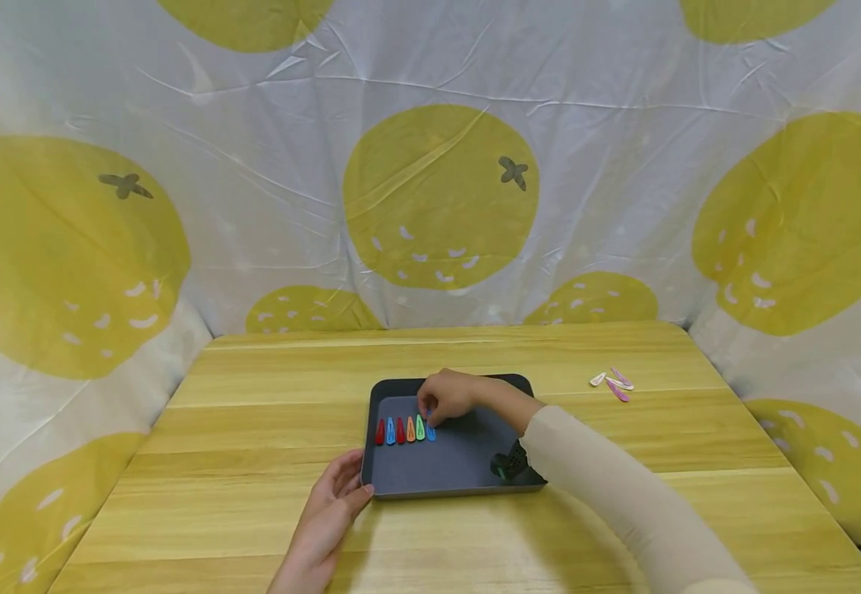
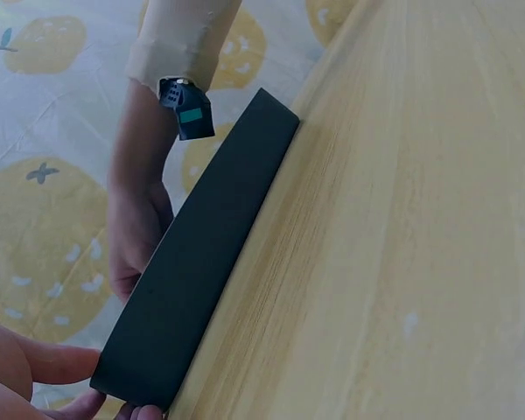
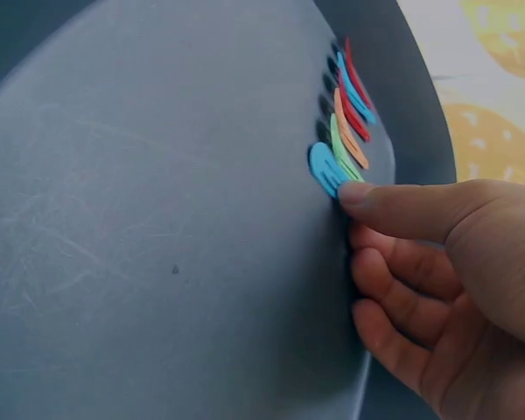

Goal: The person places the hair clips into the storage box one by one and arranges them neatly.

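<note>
Perhaps a tug from my left hand (image 1: 332,505), gripping the tray (image 1: 449,493), risked skewing the blue clip (image 3: 325,168) my right hand (image 1: 449,393) pinched inside it.

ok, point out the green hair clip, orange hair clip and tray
Green hair clip (image 1: 420,427): head view, middle of its body.
Orange hair clip (image 1: 411,430): head view, middle of its body.
Tray (image 1: 445,469): head view, bare floor.

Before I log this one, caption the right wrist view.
Right hand pinches a blue hair clip beside five other clips in a grey tray.
</note>
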Demonstrator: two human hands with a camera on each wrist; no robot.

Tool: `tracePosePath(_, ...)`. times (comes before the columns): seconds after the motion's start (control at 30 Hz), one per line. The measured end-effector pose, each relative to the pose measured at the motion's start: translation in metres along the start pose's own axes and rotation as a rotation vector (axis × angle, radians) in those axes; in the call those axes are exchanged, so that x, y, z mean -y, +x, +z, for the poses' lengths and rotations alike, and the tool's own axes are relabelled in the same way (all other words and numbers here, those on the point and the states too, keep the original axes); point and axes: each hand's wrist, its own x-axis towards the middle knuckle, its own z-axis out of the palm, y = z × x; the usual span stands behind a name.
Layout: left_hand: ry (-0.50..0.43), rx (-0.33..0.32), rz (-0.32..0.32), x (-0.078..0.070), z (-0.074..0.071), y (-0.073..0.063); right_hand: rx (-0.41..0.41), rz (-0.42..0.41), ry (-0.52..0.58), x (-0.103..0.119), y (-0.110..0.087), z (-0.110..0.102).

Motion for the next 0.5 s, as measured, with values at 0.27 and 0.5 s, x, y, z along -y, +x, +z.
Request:
tracePosePath(0.27,0.001,0.003,0.001,-0.0006,-0.0007,-0.0002,-0.015,0.025,0.000,-0.0002,0.0040,0.0021)
tracePosePath(0.5,0.002,0.007,0.001,0.0003,-0.0008,0.0010,-0.017,0.039,0.018,0.0002,0.0034,0.0032)
